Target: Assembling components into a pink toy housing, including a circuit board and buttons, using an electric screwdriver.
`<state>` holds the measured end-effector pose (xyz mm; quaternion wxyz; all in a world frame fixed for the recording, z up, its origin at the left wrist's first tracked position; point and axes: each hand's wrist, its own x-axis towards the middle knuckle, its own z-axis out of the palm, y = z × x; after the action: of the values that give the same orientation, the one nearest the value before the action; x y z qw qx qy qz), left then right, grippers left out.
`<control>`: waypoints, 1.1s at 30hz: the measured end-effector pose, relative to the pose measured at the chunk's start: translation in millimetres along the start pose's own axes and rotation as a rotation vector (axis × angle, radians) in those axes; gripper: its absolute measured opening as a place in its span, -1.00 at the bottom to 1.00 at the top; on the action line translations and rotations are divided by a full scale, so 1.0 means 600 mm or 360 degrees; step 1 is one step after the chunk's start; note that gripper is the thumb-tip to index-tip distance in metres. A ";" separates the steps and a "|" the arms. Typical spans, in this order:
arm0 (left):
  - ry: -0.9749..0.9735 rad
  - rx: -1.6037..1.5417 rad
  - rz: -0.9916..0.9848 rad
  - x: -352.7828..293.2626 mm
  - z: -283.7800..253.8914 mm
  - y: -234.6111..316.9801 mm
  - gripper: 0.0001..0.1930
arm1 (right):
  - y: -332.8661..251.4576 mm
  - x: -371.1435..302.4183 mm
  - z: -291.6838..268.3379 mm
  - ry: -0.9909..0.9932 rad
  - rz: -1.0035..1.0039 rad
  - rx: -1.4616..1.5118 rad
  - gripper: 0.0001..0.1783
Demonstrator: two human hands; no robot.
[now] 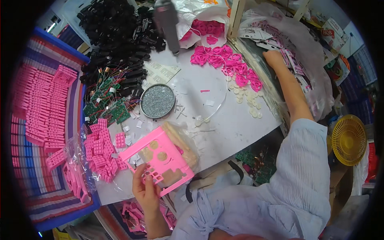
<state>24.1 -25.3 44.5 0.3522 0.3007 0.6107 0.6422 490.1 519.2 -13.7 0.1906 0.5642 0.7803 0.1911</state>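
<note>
My left hand (146,188) is closed on the lower left edge of a pink plastic housing (173,152), a panel with round holes and a grid of small square openings. The housing is tilted over the near edge of the table, above a clear bag (191,149) with pale contents. Stretched out to the far right, my right hand (273,59) is curled at the rim of a large clear plastic bag (307,52) full of white and pink printed pieces. Its fingertips are hidden, so what they hold does not show.
A round tin of small screws (157,101) stands mid-table. Pink rings (224,58) and cream discs (253,105) lie to its right. Green circuit boards (114,105), pink keypads (102,154) and black parts (112,24) lie left. A dark hand-tool shape (167,28) hangs above, blurred.
</note>
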 end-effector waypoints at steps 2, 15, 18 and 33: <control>0.0038 -0.0061 -0.0039 -0.002 0.002 0.000 -0.64 | 0.022 -0.013 -0.013 0.0268 0.0225 0.0176 -0.69; -0.0320 -0.0049 0.0237 0.050 0.091 -0.069 -0.51 | -0.323 -0.442 -0.278 0.0505 -0.0179 0.3894 -0.65; -0.0307 -0.0364 0.0110 0.042 0.105 -0.062 -0.68 | -0.452 -0.510 -0.326 0.0267 -0.0433 0.3537 -0.68; 0.0313 0.0254 0.0437 0.036 0.023 -0.032 -0.23 | -0.561 -0.477 -0.390 -0.0386 -0.1039 0.3743 -0.44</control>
<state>24.7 0.7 25.6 0.1748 0.3442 0.6444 0.6601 181.2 129.2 36.7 -0.3243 0.1849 0.5596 -0.7399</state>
